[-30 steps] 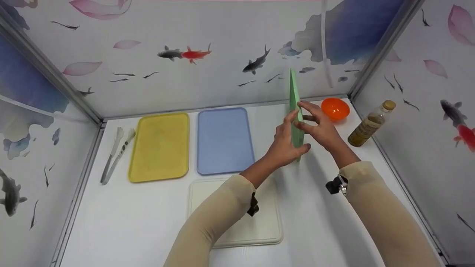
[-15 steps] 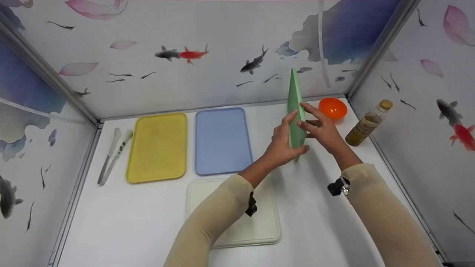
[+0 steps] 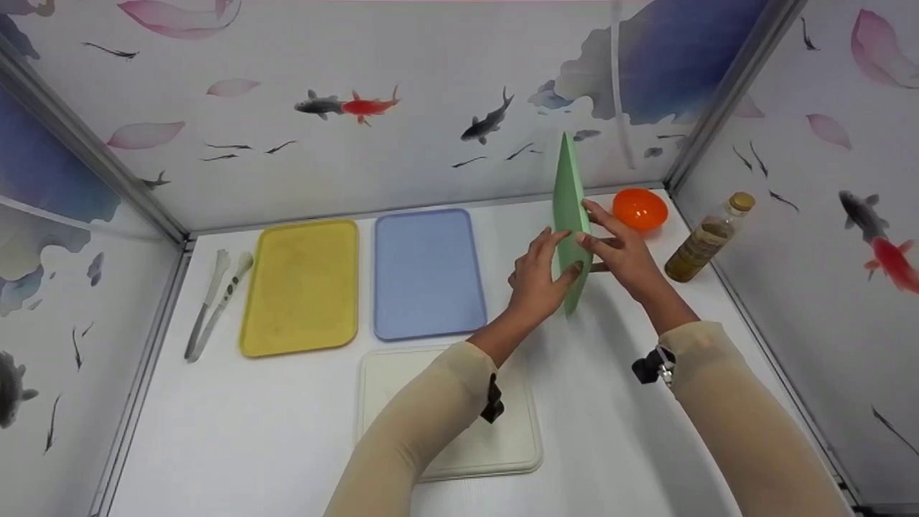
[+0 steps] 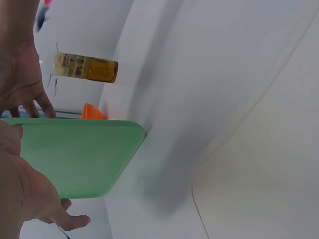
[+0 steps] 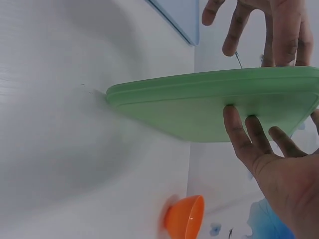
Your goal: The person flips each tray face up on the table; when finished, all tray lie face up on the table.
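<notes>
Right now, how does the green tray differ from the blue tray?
Colour: the green tray is pale green, the blue tray soft blue. Pose: the green tray is tipped nearly upright, the blue tray lies flat on the table. Hold: the right hand holds the green tray; no hand holds the blue tray. Both are flat rectangles with rounded corners.

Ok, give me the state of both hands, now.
Left hand: open, beside the pale green rectangular board; whether it touches cannot be told.
Right hand: closed, holding the board between thumb and fingers.
</notes>
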Demonstrator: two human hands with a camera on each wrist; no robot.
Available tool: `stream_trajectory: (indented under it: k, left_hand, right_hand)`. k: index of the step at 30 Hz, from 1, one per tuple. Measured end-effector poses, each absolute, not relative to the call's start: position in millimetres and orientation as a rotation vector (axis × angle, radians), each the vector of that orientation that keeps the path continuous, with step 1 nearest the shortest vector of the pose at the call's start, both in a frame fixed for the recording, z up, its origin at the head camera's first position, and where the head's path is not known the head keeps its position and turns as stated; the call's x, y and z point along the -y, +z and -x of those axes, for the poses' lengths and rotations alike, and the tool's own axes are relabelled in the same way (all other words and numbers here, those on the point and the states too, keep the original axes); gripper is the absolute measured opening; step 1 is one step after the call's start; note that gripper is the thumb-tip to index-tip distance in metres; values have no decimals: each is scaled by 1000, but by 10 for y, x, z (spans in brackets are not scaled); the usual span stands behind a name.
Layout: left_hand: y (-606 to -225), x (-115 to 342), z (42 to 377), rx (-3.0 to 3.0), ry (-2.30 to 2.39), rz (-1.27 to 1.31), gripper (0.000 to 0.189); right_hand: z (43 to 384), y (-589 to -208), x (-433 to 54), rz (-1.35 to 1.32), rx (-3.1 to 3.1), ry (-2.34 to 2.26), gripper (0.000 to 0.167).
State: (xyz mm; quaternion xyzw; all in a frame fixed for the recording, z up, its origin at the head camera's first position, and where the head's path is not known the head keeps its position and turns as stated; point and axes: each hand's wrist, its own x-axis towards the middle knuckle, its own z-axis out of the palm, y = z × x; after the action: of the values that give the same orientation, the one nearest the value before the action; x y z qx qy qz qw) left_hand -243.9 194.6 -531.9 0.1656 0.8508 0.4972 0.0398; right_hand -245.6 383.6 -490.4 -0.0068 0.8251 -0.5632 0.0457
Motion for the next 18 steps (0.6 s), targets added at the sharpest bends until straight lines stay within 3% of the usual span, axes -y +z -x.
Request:
stream_trajectory:
  k: [8, 18]
  left_hand:
    - [-5319, -2001, 2422, -2494, 1427, -324, 66]
    - [-5380, -2025, 2481, -2356, 1393, -525, 74]
  right_hand:
    - [2388, -4888, -3850, -24, -2532, -1781, 71]
    - [2315, -4910, -3899, -17, -2390, -1972, 68]
